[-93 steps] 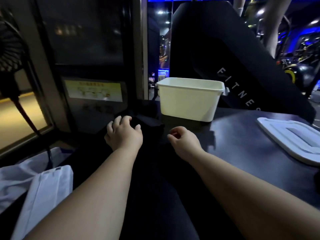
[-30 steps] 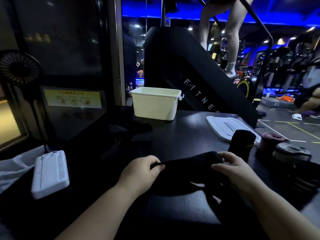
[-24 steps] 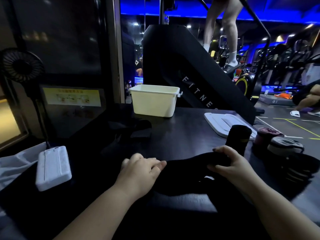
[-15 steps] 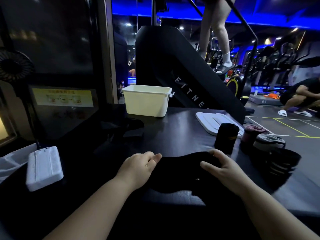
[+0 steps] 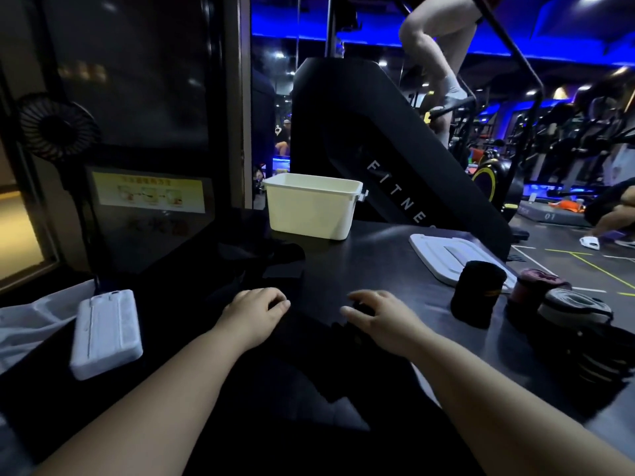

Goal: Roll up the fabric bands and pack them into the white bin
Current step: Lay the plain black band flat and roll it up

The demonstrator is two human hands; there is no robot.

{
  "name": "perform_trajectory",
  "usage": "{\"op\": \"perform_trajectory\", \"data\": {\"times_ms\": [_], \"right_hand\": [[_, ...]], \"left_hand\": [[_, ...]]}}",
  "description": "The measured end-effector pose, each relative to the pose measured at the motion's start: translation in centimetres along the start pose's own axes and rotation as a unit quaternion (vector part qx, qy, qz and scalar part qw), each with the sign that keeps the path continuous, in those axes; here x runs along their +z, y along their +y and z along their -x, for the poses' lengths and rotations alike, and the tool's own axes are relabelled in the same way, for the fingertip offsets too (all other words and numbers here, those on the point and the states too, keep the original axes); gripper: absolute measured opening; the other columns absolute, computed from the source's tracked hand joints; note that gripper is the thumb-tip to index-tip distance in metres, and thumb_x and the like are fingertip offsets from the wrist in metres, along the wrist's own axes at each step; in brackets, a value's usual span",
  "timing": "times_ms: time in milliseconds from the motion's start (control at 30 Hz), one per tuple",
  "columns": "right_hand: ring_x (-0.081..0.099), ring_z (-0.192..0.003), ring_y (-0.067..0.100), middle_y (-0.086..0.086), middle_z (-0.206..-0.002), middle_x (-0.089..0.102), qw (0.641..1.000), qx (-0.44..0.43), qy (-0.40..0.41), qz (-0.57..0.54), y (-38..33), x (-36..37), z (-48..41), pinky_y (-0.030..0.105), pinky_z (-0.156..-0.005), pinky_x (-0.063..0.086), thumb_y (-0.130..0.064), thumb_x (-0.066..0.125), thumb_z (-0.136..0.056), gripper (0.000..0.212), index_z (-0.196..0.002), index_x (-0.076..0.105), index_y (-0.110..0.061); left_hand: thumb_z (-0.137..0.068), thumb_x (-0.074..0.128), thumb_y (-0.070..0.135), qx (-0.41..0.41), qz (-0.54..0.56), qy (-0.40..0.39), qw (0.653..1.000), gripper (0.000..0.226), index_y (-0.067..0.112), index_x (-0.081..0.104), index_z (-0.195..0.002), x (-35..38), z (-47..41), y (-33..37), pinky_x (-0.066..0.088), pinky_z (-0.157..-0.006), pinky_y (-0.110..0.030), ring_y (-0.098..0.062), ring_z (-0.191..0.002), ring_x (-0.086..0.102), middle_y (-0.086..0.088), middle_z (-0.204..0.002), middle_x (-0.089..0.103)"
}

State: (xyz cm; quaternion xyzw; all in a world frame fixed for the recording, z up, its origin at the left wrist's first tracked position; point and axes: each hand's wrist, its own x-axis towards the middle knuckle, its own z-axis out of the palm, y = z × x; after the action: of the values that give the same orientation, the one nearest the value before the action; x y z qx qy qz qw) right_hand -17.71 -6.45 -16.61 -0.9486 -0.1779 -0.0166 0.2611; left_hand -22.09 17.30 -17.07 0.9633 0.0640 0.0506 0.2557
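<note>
Both forearms reach forward over the near edge of the table [image 5: 381,266], palms down, hands a little apart. The left hand [image 5: 256,310] rests knuckles-up on the black fabric band [image 5: 309,341], fingers curled under; in the gloom I cannot tell whether it pinches the cloth or only presses it. The right hand [image 5: 381,317] curls its thumb and fingers round the band's far end, grasping it. The band lies flat on the table between and beneath the hands, running back toward the person.

A rolled black band [image 5: 477,290] stands upright just right of the right hand, with a dark red roll [image 5: 536,286] and a grey roll [image 5: 574,307] beyond it. Loose dark bands [image 5: 271,259] lie ahead of the left hand. The white bin [image 5: 311,211] sits at the far edge, its white lid [image 5: 446,250] flat to the right. A white flat case [image 5: 106,333] lies left. Behind is a dim, blue-lit gym with a black stair machine [image 5: 395,149].
</note>
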Motion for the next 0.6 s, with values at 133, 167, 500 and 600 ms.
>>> {"op": "perform_trajectory", "data": {"times_ms": [133, 167, 500, 600], "right_hand": [[0.052, -0.119, 0.01, -0.008, -0.126, 0.059, 0.996, -0.039, -0.076, 0.023, -2.2, 2.3, -2.2, 0.03, -0.102, 0.042, -0.065, 0.044, -0.09, 0.048, -0.119, 0.065, -0.033], [0.053, -0.119, 0.012, -0.007, -0.126, 0.06, 0.996, -0.043, -0.071, 0.028, -2.6, 2.8, -2.7, 0.032, -0.102, 0.042, -0.068, 0.04, -0.089, 0.052, -0.118, 0.065, -0.033], [0.047, -0.123, 0.03, 0.005, -0.126, 0.058, 0.993, 0.096, -0.003, 0.063, -7.3, 5.6, -9.4, 0.041, -0.099, 0.045, -0.069, 0.041, -0.089, 0.06, -0.121, 0.065, -0.024], [0.044, -0.125, 0.028, 0.002, -0.126, 0.057, 0.988, 0.144, -0.018, 0.051, -8.2, 6.3, -11.1, 0.04, -0.098, 0.041, -0.074, 0.047, -0.084, 0.064, -0.121, 0.063, -0.025]], "left_hand": [[-0.099, 0.042, 0.05, 0.001, -0.011, -0.003, 1.0, 0.042, 0.032, 0.047, -0.136, 0.1, 0.4, -0.8, 0.032, -0.11, -0.036, -0.016, -0.137, 0.034, 0.007, -0.142, 0.047], [-0.099, 0.04, 0.051, -0.001, -0.032, -0.012, 0.999, 0.047, 0.031, 0.041, -0.141, 0.2, 0.5, -1.0, 0.027, -0.113, -0.035, -0.016, -0.141, 0.029, 0.007, -0.149, 0.041], [-0.101, 0.018, 0.056, -0.031, -0.159, -0.048, 0.986, 0.065, 0.026, 0.002, -0.156, 1.1, 0.6, -1.6, 0.001, -0.12, -0.039, -0.016, -0.15, -0.004, 0.007, -0.164, -0.004], [-0.101, 0.02, 0.05, -0.031, -0.163, -0.055, 0.985, 0.064, 0.025, 0.001, -0.156, 1.1, 0.6, -1.6, 0.0, -0.12, -0.04, -0.017, -0.15, -0.006, 0.007, -0.164, -0.006]]}}
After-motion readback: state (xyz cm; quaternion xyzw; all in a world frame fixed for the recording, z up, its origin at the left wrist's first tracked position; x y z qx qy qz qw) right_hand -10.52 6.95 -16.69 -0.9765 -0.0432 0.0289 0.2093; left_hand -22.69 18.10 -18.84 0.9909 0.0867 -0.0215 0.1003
